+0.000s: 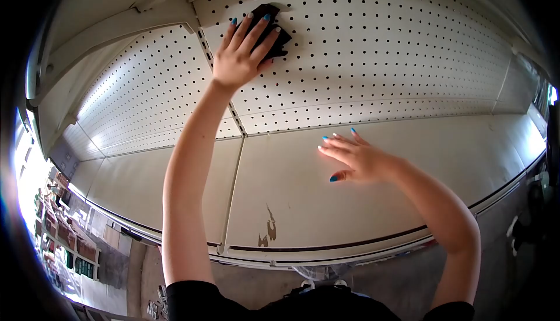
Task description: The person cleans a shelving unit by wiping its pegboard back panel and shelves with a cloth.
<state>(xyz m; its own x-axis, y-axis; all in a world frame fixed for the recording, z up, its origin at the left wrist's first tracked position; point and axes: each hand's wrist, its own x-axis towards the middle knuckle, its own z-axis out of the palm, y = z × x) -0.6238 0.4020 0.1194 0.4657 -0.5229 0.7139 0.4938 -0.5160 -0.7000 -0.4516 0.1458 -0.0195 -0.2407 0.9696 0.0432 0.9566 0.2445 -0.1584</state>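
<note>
Black cloth (282, 43): left hand (236, 67), spread flat, is pressing it against pegboard (361, 47); right hand (363, 160), open, empty, is hovering farther off.

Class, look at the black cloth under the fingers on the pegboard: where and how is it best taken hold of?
Probably pinch the right edge of the black cloth, coming from the right with the free right hand. That ragged edge sticks out past the left hand, whose spread fingers cover much of the rest against the pegboard.
</note>
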